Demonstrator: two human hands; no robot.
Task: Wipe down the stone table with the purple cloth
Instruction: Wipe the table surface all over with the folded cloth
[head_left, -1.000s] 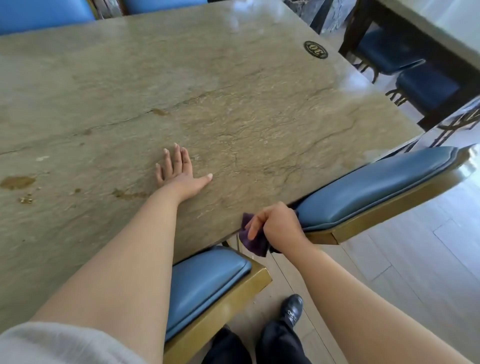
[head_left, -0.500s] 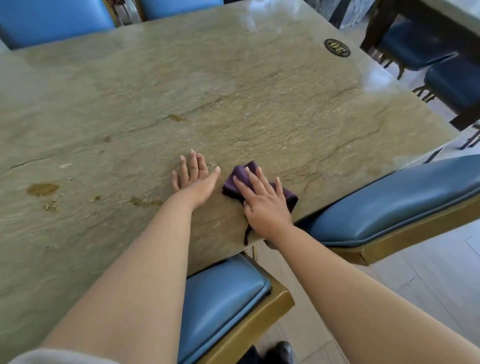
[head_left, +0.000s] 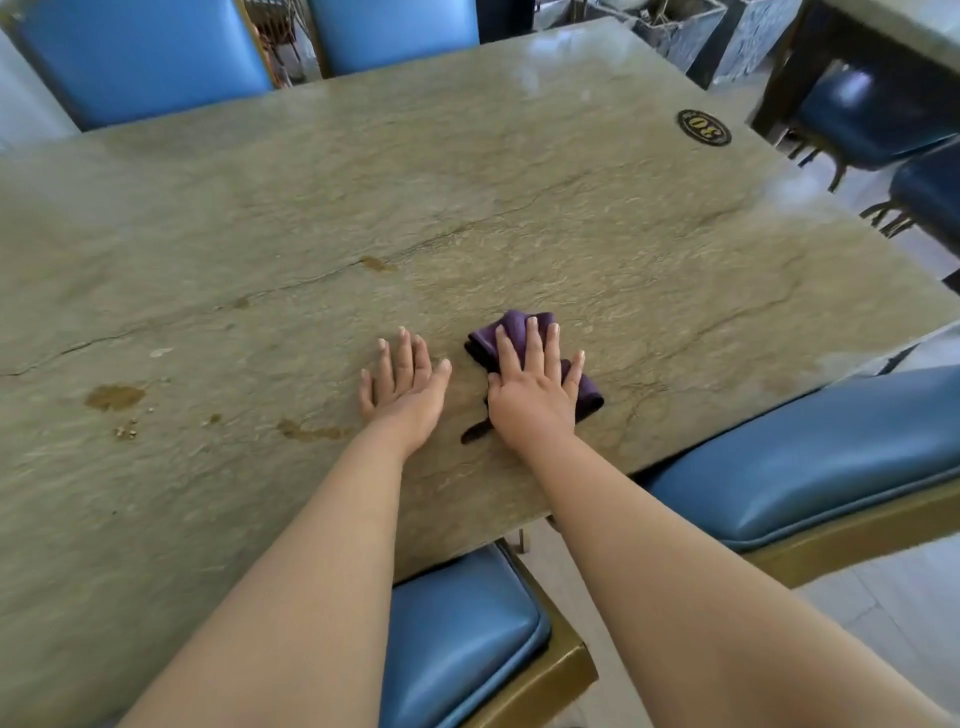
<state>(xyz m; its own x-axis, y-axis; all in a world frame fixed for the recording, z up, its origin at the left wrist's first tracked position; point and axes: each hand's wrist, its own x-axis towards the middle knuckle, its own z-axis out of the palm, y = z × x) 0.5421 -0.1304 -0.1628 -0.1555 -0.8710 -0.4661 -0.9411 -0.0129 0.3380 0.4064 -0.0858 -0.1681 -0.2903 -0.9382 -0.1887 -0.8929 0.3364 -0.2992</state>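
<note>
The greenish stone table (head_left: 467, 197) fills most of the view. A folded purple cloth (head_left: 511, 326) lies on it near the front edge. My right hand (head_left: 532, 387) presses flat on the cloth with straight, spread fingers and covers its middle. Just to the left, my left hand (head_left: 402, 387) rests flat on the bare stone, a short gap from the cloth. Brown stains (head_left: 114, 397) and a few crumbs (head_left: 124, 430) mark the table at the left, and a brown smear (head_left: 311, 430) lies close to my left wrist.
Blue padded chairs with gold frames are tucked under the near edge, one (head_left: 462, 639) below my arms and one (head_left: 810, 457) at the right. Two more (head_left: 150, 57) stand at the far side. A round black number badge (head_left: 704, 127) sits on the far right corner. Another table and dark blue chairs (head_left: 878, 114) stand beyond.
My right hand brought the cloth up from beside the table edge, laid it on the stone and flattened on it, and has now pushed it slightly farther in. My left hand stays planted.
</note>
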